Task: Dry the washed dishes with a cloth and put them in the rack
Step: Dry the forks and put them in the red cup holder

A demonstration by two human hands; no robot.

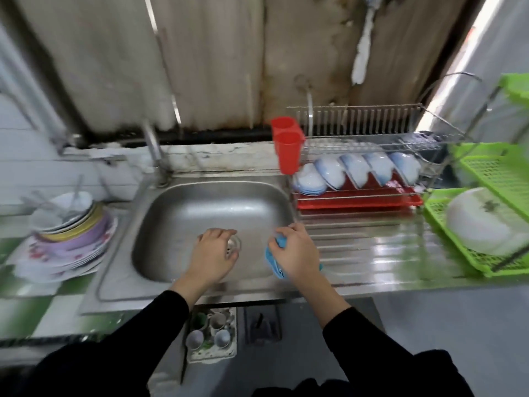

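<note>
The right hand (294, 253) is clamped on a soft blue cloth (273, 260) at the sink's (171, 224) right side. The left hand (213, 253) curls over the drain (234, 244), and blur hides whether it holds anything. The plates (65, 247) stacked on the bench (34, 310), well apart from the rack (372, 193), are probably slick, heavy and breakable, so best lifted singly by the rim.

Long black fabric left sleeve (154, 328), matching black right sleeve (360, 336), cuffs ending at the wrists, bare left hand (213, 255), bare right hand (297, 250)
</note>
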